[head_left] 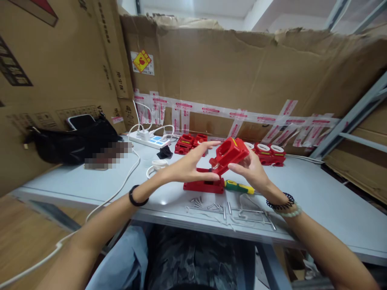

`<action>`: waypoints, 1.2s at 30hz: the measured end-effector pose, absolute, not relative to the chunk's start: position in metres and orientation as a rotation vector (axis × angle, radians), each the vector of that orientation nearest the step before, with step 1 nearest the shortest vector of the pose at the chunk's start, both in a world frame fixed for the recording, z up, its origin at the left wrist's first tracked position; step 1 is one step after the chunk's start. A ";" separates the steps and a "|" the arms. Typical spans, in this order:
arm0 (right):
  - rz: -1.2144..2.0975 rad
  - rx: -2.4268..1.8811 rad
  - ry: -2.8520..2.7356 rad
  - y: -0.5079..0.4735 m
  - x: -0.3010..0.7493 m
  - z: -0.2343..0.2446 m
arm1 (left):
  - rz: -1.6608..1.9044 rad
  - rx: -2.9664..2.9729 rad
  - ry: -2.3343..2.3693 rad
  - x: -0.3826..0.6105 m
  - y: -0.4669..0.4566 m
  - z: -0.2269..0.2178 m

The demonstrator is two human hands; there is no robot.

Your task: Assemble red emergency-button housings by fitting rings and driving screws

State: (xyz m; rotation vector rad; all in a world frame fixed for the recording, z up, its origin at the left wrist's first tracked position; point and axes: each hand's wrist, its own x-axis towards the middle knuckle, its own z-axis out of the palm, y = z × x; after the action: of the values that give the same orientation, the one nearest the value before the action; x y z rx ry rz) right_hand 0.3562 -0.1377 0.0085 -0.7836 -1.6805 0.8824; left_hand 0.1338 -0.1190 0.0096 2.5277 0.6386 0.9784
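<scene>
A red plastic housing [232,153] with a large round hole is tilted in the air, gripped by my right hand [254,170] at its right side. My left hand [190,166] is spread with thumb and fingers apart, left of the housing. Its thumb tip is close to the housing's lower edge; whether it touches I cannot tell. Under both hands a red base piece [201,186] rests on the table. A screwdriver [238,186] with a green and yellow handle lies to its right. Loose screws [201,203] and thin metal rods [250,219] lie near the front edge.
More red housings stand at the back, some [186,144] behind my left hand and others with white rings [269,154] at right. A power strip [151,139], white cable [133,171], small black part [165,152] and black bag [72,141] occupy the left. Cardboard [226,72] walls the back.
</scene>
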 end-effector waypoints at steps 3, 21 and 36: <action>0.825 -0.788 -1.671 -0.136 0.362 0.011 | 0.627 2.692 1.184 0.097 -0.112 0.014; 0.715 -0.803 -1.770 -0.143 0.363 0.015 | 0.686 2.712 1.284 0.051 -0.101 0.020; 0.443 -0.753 -1.896 -0.147 0.364 0.016 | 1.359 2.374 0.379 0.154 -0.112 0.019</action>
State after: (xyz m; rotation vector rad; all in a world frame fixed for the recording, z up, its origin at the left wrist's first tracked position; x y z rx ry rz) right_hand 0.3643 -0.1472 0.0159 -0.7534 -1.8960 0.4432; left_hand 0.1541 -0.1117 0.0193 2.3739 0.3789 1.3588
